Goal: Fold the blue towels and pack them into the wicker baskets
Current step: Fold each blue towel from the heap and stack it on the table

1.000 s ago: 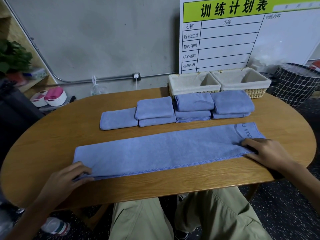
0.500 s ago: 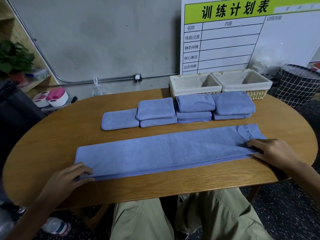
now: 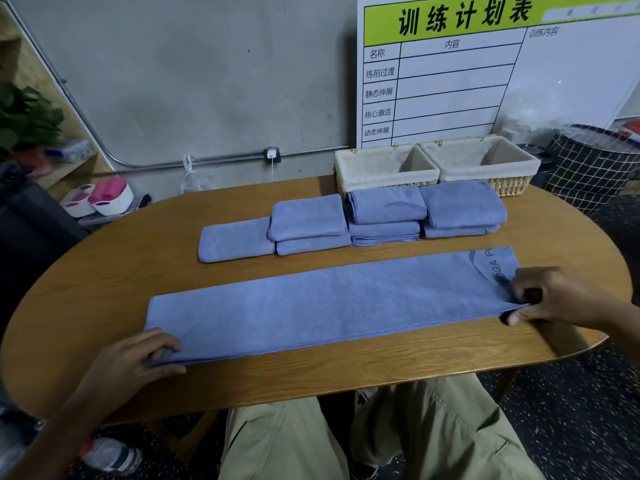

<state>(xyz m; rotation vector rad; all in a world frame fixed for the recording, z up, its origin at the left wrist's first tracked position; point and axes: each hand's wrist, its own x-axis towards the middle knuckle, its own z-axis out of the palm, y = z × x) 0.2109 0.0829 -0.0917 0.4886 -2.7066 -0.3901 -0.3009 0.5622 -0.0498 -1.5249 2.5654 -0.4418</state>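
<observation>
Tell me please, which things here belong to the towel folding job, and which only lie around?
Belong to the job: long towel, pinched by left hand and right hand; folded towels; two wicker baskets.

Only lying around: training chart, plant, white tubs, checked hamper.

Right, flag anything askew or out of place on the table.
Nothing serious. The long towel lies slightly slanted across the table, each end pinched by the left hand and right hand. One folded towel lies singly beside the stacks. Both baskets look empty.
</observation>
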